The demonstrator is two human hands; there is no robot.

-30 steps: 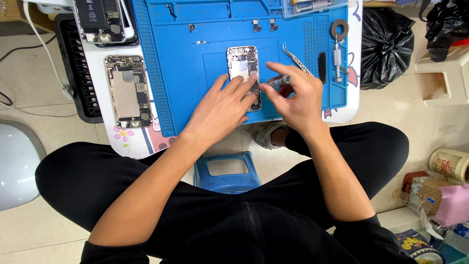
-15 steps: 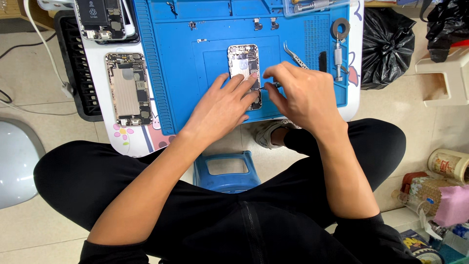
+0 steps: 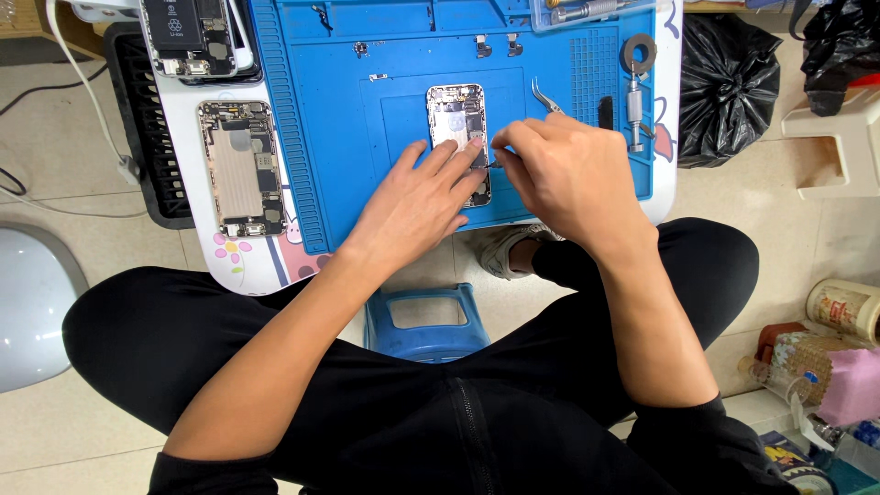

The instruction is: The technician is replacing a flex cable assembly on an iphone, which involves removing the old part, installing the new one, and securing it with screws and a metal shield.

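An opened smartphone, back shell up and its innards exposed, lies on a blue repair mat spread over a small desk. The left hand lies flat with fingers spread, fingertips pressing the phone's lower half. The right hand is curled closed around a thin tool whose tip touches the phone's right edge; most of the tool is hidden inside the fist, so its kind cannot be told. Tweezers rest just beside the phone on the right, with a metal screwdriver farther right. A second opened phone lies left of the mat, and a third is cut off by the top edge. A blue stool shows between the person's knees.
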